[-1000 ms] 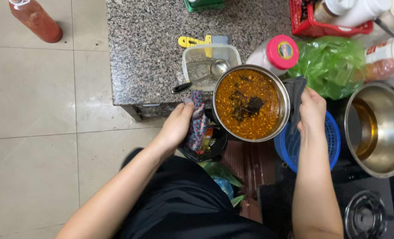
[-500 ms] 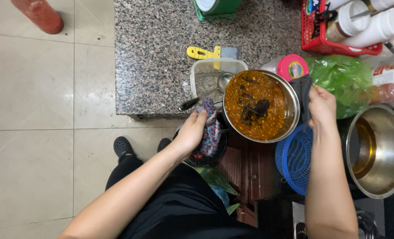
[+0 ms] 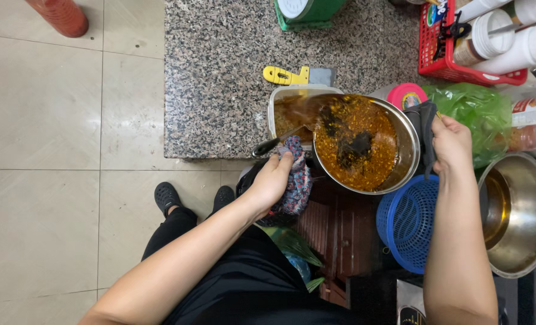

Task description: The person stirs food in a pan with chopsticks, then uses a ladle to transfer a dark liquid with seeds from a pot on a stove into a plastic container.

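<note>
I hold a steel pot [image 3: 407, 144] of orange-red chilli sauce with dark lumps, tilted toward a clear plastic container [image 3: 286, 99] on the granite counter [image 3: 219, 78]. Sauce is running into the container. My left hand [image 3: 274, 180] grips the pot's left rim through a patterned cloth [image 3: 298, 183]. My right hand [image 3: 451, 141] grips the right rim through a dark cloth [image 3: 425, 123]. A black-handled spoon [image 3: 268, 145] rests in the container.
A yellow scraper [image 3: 286, 75] lies behind the container. A blue basket [image 3: 407, 222] and a steel pot of oil [image 3: 517, 213] sit at right. A red basket of white bottles [image 3: 478, 42], a green bag [image 3: 481, 111], a pink-lidded jar [image 3: 405, 96] and a green scale [image 3: 307, 12] stand further back.
The pot has moved over the container and tipped further left, and sauce now flows into the container. Both hands kept their grip.
</note>
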